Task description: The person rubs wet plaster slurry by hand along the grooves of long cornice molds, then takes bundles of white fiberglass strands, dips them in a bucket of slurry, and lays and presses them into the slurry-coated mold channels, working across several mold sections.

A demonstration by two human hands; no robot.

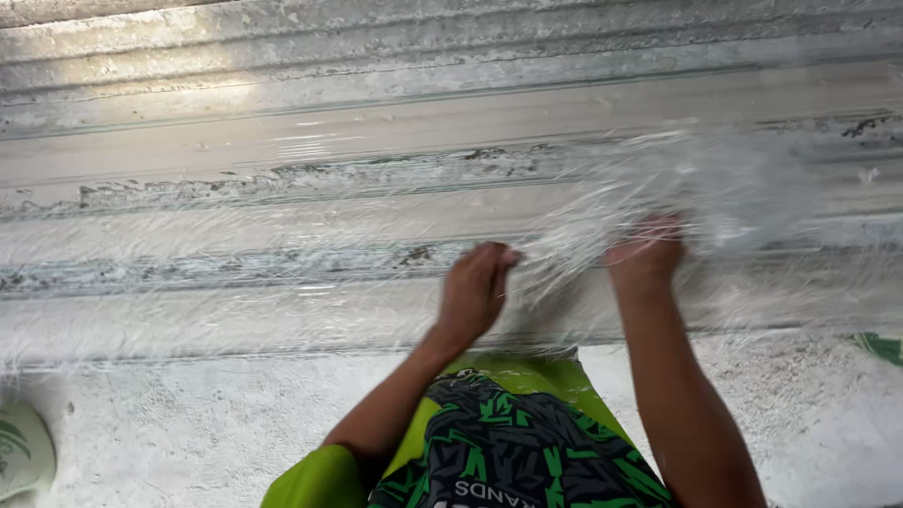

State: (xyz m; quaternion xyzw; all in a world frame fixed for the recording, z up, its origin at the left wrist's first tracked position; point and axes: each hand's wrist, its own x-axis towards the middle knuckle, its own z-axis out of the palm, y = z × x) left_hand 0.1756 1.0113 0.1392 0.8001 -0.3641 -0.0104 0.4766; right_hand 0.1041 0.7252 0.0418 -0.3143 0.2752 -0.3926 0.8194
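Observation:
A thin clear plastic film (282,245) is spread over a ribbed, corrugated grey surface (376,85) in the head view. Right of centre the film is crumpled and bunched (658,179). My left hand (475,287) is closed on the film's crinkled edge, fingers pinched at the top. My right hand (647,254) grips the bunched film from below, its fingers curled into the folds. Both forearms reach forward from the lower middle of the frame, above my green and black patterned clothing (508,442).
A rough whitish concrete floor (188,423) runs along the near edge. A pale sandal (21,452) with a green mark lies at the lower left corner. A small green patch (884,346) shows at the right edge.

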